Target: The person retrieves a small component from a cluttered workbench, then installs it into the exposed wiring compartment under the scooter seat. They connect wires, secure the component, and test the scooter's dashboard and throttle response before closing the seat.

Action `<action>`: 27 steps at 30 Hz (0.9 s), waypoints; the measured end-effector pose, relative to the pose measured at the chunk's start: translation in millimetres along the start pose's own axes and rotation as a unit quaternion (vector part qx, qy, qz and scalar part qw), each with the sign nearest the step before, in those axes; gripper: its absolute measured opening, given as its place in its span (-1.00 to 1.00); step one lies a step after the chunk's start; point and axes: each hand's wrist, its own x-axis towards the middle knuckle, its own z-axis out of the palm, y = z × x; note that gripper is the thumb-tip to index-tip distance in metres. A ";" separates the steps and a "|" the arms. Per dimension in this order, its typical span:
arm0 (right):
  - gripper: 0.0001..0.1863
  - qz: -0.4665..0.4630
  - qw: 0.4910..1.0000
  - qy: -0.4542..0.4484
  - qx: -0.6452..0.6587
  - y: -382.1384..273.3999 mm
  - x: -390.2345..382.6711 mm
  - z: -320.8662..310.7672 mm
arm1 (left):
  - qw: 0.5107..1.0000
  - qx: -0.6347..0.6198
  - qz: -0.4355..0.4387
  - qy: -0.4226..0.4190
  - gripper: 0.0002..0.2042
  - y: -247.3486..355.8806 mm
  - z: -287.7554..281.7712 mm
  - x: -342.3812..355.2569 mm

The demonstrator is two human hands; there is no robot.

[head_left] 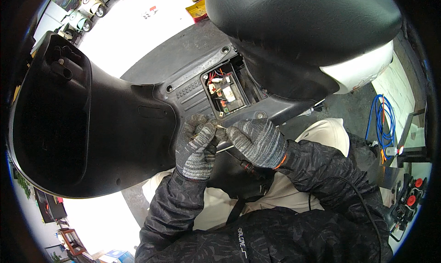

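My left hand [196, 148], in a grey striped knit glove, is closed, its fingertips pinched together. Opposite it, my right hand [258, 142], gloved the same way, has its thumb and fingers pressed together too. A tiny pale sliver [220, 126] shows between the two sets of fingertips; its kind is too small to tell. Both hands are just on the near side of an open compartment in a scooter's black floorboard [188, 95]. Inside sits a battery [229, 94] with red wires and pale connectors. Below my right hand is a red and black tool handle [248, 167].
The scooter's black front shield [133, 134] rises at the left, and its black seat [303, 19] bulges at the upper right above a white side panel [360, 70]. A blue coiled hose [383, 122] hangs at the right. Small scooters [92, 5] stand at the far left.
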 end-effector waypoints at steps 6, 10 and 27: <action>-0.76 0.130 0.979 -0.037 0.153 -3.1 4.8 -3.5 | 1.000 0.010 0.017 -0.009 -0.78 -3.0 -2.8 2.0; -0.78 0.048 0.996 -0.007 0.069 -2.0 3.5 -0.9 | 0.999 0.022 0.026 -0.015 -0.80 -3.7 -2.5 3.0; -0.74 0.028 0.999 -0.019 -0.010 -4.8 0.7 1.5 | 0.998 0.055 0.035 -0.002 -0.82 -3.9 0.2 -0.6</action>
